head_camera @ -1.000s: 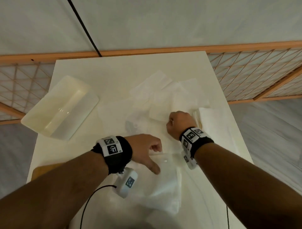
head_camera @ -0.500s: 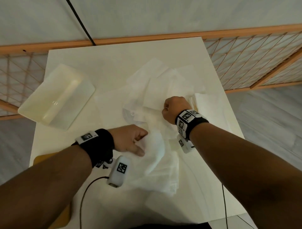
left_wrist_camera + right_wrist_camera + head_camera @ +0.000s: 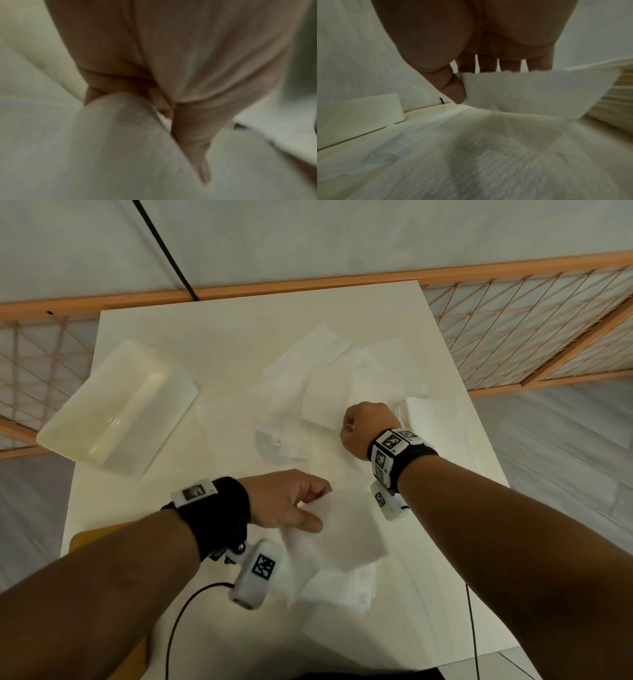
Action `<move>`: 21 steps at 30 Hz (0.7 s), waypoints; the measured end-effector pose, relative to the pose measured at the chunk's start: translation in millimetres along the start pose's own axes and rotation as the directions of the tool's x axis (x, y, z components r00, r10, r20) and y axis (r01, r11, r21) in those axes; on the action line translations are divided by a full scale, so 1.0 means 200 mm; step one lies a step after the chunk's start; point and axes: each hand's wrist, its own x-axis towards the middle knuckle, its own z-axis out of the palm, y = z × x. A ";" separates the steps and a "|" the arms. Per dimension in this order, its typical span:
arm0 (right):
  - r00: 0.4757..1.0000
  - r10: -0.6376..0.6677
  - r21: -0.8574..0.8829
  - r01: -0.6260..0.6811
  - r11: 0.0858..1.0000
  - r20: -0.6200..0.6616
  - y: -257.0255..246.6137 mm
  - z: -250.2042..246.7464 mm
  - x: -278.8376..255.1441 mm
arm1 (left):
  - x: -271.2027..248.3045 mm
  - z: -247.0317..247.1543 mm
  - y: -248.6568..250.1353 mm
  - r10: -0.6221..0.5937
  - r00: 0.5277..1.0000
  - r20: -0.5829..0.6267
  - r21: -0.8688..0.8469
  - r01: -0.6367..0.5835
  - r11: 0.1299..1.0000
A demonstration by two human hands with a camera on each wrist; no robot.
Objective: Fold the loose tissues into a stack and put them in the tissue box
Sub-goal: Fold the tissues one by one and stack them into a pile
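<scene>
Loose white tissues (image 3: 346, 374) lie spread over the far middle of the white table (image 3: 239, 323). The cream tissue box (image 3: 116, 409) sits open at the far left, nothing visible inside. My left hand (image 3: 317, 506) pinches a tissue (image 3: 346, 529) between thumb and fingers, its sheet raised over a folded pile (image 3: 339, 583) near the front edge; the left wrist view shows the pinch (image 3: 164, 115) on the tissue (image 3: 120, 142). My right hand (image 3: 363, 419) is curled, and in the right wrist view its thumb (image 3: 453, 90) and fingers hold the edge of a tissue (image 3: 539, 92).
A neat stack of tissues (image 3: 442, 419) lies just right of my right hand, near the table's right edge. Something dark (image 3: 270, 445) shows through the spread tissues. A wooden lattice rail (image 3: 513, 320) runs behind the table. A yellow-brown seat (image 3: 99, 539) sits at the front left.
My left hand stopped pressing the front pile with a straight finger, pinched a tissue and raised its sheet over the pile. My right hand stays curled on the spread tissues.
</scene>
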 end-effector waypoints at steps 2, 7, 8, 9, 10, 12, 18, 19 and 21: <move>1.000 -0.002 -0.002 0.002 1.000 0.009 0.00 0.00 0.00 | 0.04 0.04 -0.04 -0.040 0.999 -0.035 0.230 0.047 0.972; 1.000 0.005 -0.005 -0.004 1.000 0.021 0.01 0.00 0.00 | 0.08 0.07 -0.15 -0.150 0.978 -0.145 0.417 0.198 0.887; 1.000 0.006 -0.009 -0.005 1.000 0.023 0.01 0.00 0.01 | 0.09 0.08 -0.16 -0.152 0.976 -0.153 0.437 0.205 0.876; 1.000 0.005 -0.014 -0.005 1.000 0.025 0.01 0.00 0.01 | 0.10 0.08 -0.16 -0.145 0.976 -0.160 0.464 0.204 0.862; 1.000 0.003 -0.022 -0.003 1.000 0.029 0.01 -0.01 0.01 | 0.11 0.09 -0.16 -0.133 0.976 -0.171 0.500 0.202 0.842; 1.000 -0.002 -0.043 0.003 0.999 0.029 0.00 -0.01 0.01 | 0.12 0.10 -0.14 -0.108 0.971 -0.216 0.591 0.217 0.777; 0.988 -0.155 0.007 0.155 0.988 -0.013 -0.06 0.04 -0.03 | 0.10 -0.09 -0.09 -0.111 0.575 -0.811 -0.012 0.173 0.985; 0.984 -0.177 0.030 0.177 0.984 -0.013 -0.08 0.06 -0.04 | 0.12 -0.12 -0.08 -0.308 0.549 -0.777 -0.343 0.041 0.938; 0.976 -0.218 0.056 0.218 0.974 0.004 -0.13 0.11 -0.06 | 0.14 -0.14 -0.03 -0.497 0.712 -0.497 -0.829 -0.221 0.513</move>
